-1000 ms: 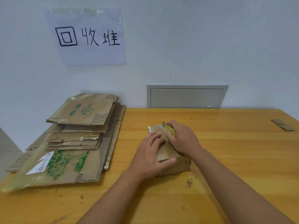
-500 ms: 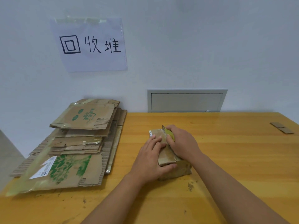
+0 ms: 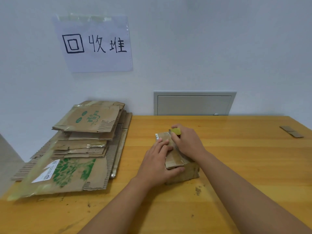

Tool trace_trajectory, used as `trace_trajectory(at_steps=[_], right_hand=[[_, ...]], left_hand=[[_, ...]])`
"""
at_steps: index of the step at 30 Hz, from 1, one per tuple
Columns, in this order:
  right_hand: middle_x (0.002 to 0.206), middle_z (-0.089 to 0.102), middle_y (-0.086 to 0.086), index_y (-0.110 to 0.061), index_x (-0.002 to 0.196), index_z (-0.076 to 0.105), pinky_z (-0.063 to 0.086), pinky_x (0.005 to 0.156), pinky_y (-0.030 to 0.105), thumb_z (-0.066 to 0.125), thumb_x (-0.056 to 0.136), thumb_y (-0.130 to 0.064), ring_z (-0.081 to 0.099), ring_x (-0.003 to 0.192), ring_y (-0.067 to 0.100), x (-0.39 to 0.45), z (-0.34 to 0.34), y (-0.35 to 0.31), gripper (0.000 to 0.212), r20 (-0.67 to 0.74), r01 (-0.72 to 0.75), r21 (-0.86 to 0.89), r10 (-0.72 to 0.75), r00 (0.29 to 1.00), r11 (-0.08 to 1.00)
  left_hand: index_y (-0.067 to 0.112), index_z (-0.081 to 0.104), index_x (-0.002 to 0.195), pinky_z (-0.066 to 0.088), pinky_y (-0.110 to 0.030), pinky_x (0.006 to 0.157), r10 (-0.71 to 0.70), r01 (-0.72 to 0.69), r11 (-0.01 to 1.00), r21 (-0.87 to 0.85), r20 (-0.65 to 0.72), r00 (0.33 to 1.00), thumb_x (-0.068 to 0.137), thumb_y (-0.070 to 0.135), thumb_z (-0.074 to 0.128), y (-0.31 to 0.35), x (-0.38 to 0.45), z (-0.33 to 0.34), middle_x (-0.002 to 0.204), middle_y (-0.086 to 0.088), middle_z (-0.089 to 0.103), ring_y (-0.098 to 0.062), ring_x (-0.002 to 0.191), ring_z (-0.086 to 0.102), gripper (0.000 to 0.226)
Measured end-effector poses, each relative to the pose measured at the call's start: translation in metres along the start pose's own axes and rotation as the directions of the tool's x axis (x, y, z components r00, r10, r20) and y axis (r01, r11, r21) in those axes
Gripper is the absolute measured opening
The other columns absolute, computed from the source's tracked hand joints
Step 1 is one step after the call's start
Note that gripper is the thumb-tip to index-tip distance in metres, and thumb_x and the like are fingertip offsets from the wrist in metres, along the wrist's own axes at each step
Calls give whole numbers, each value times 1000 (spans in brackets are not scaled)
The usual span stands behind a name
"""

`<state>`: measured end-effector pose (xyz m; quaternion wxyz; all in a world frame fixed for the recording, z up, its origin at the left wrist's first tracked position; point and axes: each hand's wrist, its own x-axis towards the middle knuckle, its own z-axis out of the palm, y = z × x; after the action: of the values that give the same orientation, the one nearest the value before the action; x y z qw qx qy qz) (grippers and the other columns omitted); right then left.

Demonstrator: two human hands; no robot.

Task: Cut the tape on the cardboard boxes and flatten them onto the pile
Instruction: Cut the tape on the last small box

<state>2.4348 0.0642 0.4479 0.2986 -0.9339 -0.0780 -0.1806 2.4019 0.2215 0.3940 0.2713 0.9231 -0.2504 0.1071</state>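
Observation:
A small brown cardboard box (image 3: 175, 159) stands on the wooden table (image 3: 236, 166) in the middle of the view. My left hand (image 3: 157, 162) lies over its left top, fingers straight, thumb against the near face. My right hand (image 3: 187, 142) grips a yellow-green utility knife (image 3: 176, 131), whose blade meets the tape at the box's far top edge. Flattened boxes form a pile (image 3: 76, 146) at the left of the table.
A paper sign (image 3: 94, 44) with handwritten characters hangs on the wall above the pile. A grey wall hatch (image 3: 194, 103) sits behind the table. A small cardboard scrap (image 3: 291, 133) lies near the far right edge. Dark specks mark the wood near the box.
My right hand with the knife has slid a little farther along the box top, toward its far edge. My left hand stays pressed on the box.

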Motion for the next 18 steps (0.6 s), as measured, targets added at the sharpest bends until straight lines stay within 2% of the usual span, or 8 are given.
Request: trace_trajectory(at_steps=[3, 9, 15, 18], right_hand=[[82, 63, -3, -18, 126, 59, 36, 59, 31, 53, 99, -24, 52, 68, 14, -6, 1, 3, 28, 0, 11, -44, -11, 1000, 999], [88, 62, 0, -16, 122, 58, 29, 59, 30, 52, 99, -28, 49, 74, 16, -16, -2, 2, 26, 35, 59, -94, -55, 998, 994], [82, 56, -5, -18, 122, 57, 28, 54, 26, 54, 97, -26, 49, 71, 15, -22, -6, 4, 27, 86, 50, -114, -40, 995, 992], [83, 62, -1, -18, 120, 58, 34, 57, 31, 56, 95, -23, 53, 70, 19, -23, -9, 4, 25, 111, 29, -64, -21, 994, 998]], left_hand=[[30, 41, 142, 12, -31, 118, -5, 5, 1000, -1, -3, 1000, 72, 83, 51, 1, 1, 0, 158, 15, 23, -1, 148, -1, 88], [31, 40, 142, 12, -32, 118, -9, 9, 1000, 16, 1, 1000, 70, 83, 48, 1, 1, 0, 158, 14, 24, -2, 148, 1, 90], [33, 39, 142, 10, -32, 118, -16, 16, 1000, -6, -2, 1000, 70, 82, 49, 1, 0, 0, 158, 14, 24, -1, 148, 0, 88], [32, 39, 142, 11, -33, 119, -20, 20, 1000, 6, -1, 1000, 70, 83, 49, 2, 1, 0, 158, 15, 24, -1, 148, 1, 88]])
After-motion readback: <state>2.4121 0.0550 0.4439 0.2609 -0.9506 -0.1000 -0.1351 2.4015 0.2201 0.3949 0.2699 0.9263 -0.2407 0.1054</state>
